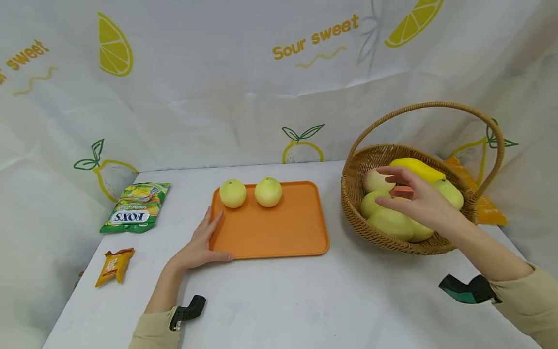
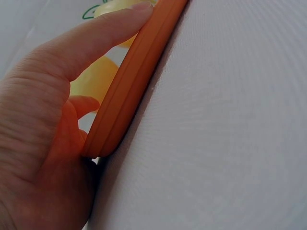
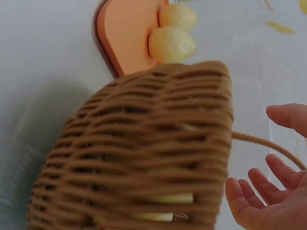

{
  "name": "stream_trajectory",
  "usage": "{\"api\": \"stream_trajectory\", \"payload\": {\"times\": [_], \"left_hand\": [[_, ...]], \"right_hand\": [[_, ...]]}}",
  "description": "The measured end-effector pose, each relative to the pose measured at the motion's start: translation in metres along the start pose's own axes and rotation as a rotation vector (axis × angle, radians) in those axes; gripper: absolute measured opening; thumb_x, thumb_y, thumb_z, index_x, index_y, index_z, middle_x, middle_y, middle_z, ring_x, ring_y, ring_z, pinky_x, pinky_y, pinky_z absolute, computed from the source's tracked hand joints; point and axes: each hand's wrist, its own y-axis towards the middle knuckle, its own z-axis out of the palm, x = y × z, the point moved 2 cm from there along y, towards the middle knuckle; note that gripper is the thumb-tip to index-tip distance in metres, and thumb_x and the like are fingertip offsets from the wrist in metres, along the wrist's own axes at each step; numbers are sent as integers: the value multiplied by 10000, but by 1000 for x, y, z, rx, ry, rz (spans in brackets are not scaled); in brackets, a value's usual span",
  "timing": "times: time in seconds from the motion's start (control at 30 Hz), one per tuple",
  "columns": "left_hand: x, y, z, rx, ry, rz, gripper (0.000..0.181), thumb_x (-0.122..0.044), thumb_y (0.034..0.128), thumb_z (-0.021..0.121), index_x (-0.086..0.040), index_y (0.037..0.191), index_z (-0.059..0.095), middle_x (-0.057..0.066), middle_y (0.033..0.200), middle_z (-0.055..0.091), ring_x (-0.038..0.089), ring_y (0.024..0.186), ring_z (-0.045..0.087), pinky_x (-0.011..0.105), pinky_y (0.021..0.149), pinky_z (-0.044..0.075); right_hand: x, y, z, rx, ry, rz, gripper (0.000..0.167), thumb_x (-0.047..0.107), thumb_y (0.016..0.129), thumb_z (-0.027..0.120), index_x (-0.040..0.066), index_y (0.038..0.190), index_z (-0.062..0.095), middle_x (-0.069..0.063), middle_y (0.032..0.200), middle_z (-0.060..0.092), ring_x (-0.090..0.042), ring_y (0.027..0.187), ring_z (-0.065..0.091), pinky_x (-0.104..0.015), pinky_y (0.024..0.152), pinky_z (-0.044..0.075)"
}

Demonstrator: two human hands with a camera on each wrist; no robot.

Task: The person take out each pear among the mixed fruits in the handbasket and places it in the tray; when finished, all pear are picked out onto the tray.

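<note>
My left hand (image 1: 202, 245) rests at the near left corner of an orange tray (image 1: 279, 232), its fingers spread along the left rim and its thumb on the front edge. In the left wrist view the thumb (image 2: 91, 45) touches the rim. Two round yellow-green fruits (image 1: 233, 194) sit side by side at the tray's back left. My right hand (image 1: 416, 196) hovers over a wicker basket (image 1: 370, 232), fingers parted and holding nothing. Below it lie a pale pinkish fruit (image 1: 374, 181), several green fruits (image 1: 391, 224) and a long yellow fruit (image 1: 416, 168). The hand partly hides something red.
The basket's tall handle (image 1: 427, 104) arches above the right hand. An orange packet (image 1: 490, 213) lies behind the basket's right side. To the left are a green Fox's candy bag (image 1: 135, 207) and a small yellow-brown packet (image 1: 115, 267). A printed white cloth (image 1: 218, 97) hangs behind the table.
</note>
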Motion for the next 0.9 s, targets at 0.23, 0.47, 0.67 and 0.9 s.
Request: {"api": "stream_trajectory", "payload": {"times": [0.23,0.47,0.67,0.9], "left_hand": [[1,0,0,-3,3,8,1166,-417,723,848,-139,1581,108,113,1610,-181,436,1447,-101,714,1067,43],[2,1,1,-5,2,9,1164,-424,726,846,-138,1581,110,114,1611,-180,435,1448,-98,712,1070,47],[2,1,1,-5,-3,9,1165,-422,724,848,-137,1581,112,120,1611,-177,438,1447,-97,714,1069,49],[3,0,1,-4,4,11,1163,-413,724,850,-138,1581,113,122,1611,-176,438,1447,-95,713,1069,47]], "right_hand": [[-14,-3,-17,-55,-22,-21,588,179,919,700,92,1418,403,-119,1403,403,-177,1107,533,-80,790,455],[-26,0,-33,-140,-160,-37,673,220,885,742,-37,1405,402,-215,1419,403,-431,1202,449,-27,827,391],[-41,4,-46,-182,-287,-49,673,137,860,756,-104,1377,399,-303,1363,420,-481,1181,416,-419,941,457],[-56,7,-57,-219,-407,-68,677,88,812,776,-153,1333,419,-353,1269,465,-485,1053,457,-468,850,403]]}}
